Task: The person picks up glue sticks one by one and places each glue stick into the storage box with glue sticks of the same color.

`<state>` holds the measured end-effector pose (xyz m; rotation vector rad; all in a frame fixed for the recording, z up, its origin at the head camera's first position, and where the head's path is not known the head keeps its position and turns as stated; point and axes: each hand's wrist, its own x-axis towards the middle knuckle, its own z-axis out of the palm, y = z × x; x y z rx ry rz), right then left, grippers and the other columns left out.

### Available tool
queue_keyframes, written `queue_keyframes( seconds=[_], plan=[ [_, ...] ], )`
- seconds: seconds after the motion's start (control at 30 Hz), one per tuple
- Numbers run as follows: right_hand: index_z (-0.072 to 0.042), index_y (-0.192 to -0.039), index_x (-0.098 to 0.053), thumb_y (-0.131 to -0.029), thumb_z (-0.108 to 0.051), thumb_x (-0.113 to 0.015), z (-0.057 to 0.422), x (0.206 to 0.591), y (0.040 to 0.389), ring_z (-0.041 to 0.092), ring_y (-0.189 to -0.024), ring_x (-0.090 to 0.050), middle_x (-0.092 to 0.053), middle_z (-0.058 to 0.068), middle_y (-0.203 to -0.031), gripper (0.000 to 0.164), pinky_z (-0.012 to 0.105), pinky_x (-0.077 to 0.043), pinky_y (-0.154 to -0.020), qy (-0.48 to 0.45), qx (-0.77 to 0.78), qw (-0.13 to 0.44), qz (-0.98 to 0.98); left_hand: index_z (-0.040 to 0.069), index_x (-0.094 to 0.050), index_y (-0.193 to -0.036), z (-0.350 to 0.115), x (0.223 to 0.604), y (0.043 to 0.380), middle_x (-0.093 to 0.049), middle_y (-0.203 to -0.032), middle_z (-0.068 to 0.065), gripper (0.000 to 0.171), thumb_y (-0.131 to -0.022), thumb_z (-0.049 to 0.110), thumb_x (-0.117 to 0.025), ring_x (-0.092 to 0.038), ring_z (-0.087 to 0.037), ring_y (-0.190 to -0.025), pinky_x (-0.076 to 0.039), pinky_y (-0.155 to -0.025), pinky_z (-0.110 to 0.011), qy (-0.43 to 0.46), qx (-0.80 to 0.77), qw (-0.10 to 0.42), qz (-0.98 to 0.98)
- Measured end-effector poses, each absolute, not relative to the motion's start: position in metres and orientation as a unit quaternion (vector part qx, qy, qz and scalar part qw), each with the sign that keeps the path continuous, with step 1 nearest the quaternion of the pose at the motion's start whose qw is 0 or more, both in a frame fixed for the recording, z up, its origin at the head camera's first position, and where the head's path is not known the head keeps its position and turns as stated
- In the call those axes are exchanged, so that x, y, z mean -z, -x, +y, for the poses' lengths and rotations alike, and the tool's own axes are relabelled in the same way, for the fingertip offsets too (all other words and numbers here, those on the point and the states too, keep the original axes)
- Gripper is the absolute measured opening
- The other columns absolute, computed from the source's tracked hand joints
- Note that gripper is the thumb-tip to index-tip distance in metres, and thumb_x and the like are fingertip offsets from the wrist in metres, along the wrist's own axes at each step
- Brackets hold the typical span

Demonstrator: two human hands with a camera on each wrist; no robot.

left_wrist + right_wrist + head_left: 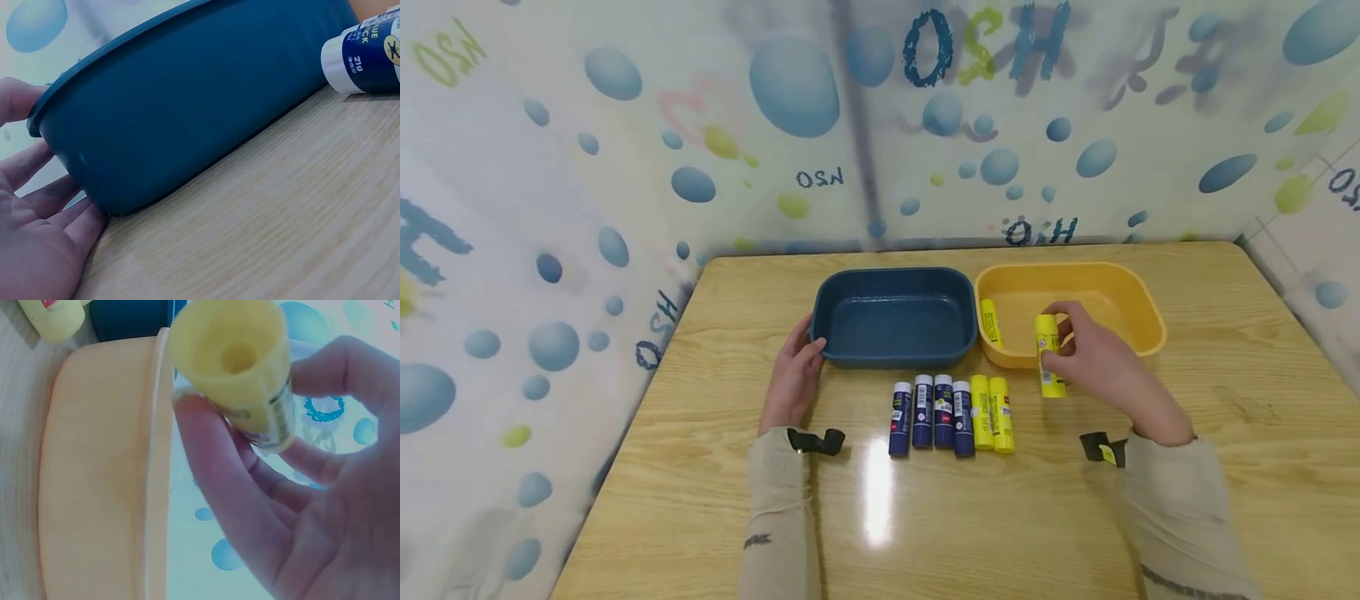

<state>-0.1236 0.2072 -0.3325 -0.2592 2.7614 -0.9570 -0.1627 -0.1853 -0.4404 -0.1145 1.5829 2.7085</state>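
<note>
My right hand (1096, 360) pinches a yellow glue stick (1048, 357) upright over the front rim of the yellow tray (1156, 337). In the right wrist view the hollow base of this glue stick (234, 359) faces the camera. Another yellow glue stick (991, 322) leans inside that tray at its left end. My left hand (793, 375) grips the left end of the dark blue tray (891, 363), thumb over the rim and fingers along the outer wall (181, 106). Nothing lies inside the blue tray.
In front of the trays lie several navy glue sticks with white caps (922, 412) in a row. Two yellow glue sticks (1002, 417) lie at the row's right end. The wooden table (700, 467) meets a patterned wall (737, 208) behind and at the left.
</note>
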Motion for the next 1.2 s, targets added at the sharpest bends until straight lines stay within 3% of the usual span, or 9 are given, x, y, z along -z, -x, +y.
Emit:
queue_keyframes(
  seconds=[0.53,0.73,1.2],
  plan=[
    [-0.003,-0.13,-0.021,-0.083,-0.019,-0.054,0.211,0.317,0.152,0.025,-0.075,-0.055,-0.042,0.019,-0.108,0.06,0.031,-0.05,-0.059,0.083,0.349,0.106,0.927,0.008,-0.038,-0.134,-0.185,0.438,0.16,-0.033,-0.138,-0.008,0.052,-0.085,-0.002,-0.055,-0.037,-0.018,-0.123,-0.033,-0.098,-0.027,0.051,-0.863,0.001,0.503],
    [-0.004,-0.133,-0.023,-0.083,-0.017,-0.054,0.212,0.312,0.168,0.021,-0.069,-0.058,-0.049,0.02,-0.102,0.06,0.033,-0.051,-0.059,0.096,0.324,0.1,0.936,0.009,-0.039,-0.134,-0.185,0.439,0.162,-0.032,-0.139,-0.006,0.053,-0.085,-0.001,-0.056,-0.037,-0.017,-0.123,-0.033,-0.098,-0.026,0.051,-0.864,0.001,0.502],
    [-0.002,-0.133,-0.02,-0.086,-0.017,-0.055,0.216,0.313,0.214,0.026,-0.077,-0.06,-0.043,0.024,-0.106,0.061,0.036,-0.053,-0.063,0.091,0.362,0.19,0.908,0.008,-0.038,-0.134,-0.185,0.438,0.161,-0.031,-0.139,-0.007,0.052,-0.086,-0.002,-0.054,-0.035,-0.019,-0.124,-0.031,-0.099,-0.028,0.045,-0.866,0.002,0.499]
  ],
)
